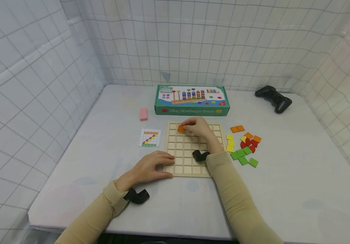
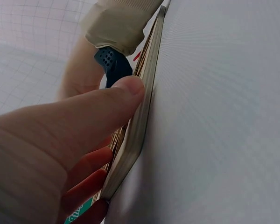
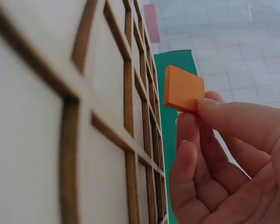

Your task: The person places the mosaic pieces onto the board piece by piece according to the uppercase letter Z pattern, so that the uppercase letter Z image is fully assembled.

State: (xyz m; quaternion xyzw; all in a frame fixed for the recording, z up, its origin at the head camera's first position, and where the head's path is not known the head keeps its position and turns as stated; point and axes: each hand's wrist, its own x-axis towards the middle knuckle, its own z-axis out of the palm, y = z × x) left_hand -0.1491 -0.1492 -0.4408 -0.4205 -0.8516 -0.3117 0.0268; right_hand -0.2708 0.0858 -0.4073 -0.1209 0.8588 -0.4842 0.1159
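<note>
Orange tile point(image 3: 184, 89) above gridded board point(image 1: 188, 175)

Head cam's pretty evenly lit, kinda soft and grey, shadows on the tabletop point(image 1: 285, 169) super faint. Lines on the back wall point(image 1: 193, 44) look bowed, can't tell if that's lens or fabric. Left wrist is way dimmer, with soft shadow beside the board point(image 2: 140, 126). Right wrist: orange tile point(image 3: 184, 88) reads okay, nearest grid bars point(image 3: 69, 158) are mush, background's hazy.
</note>
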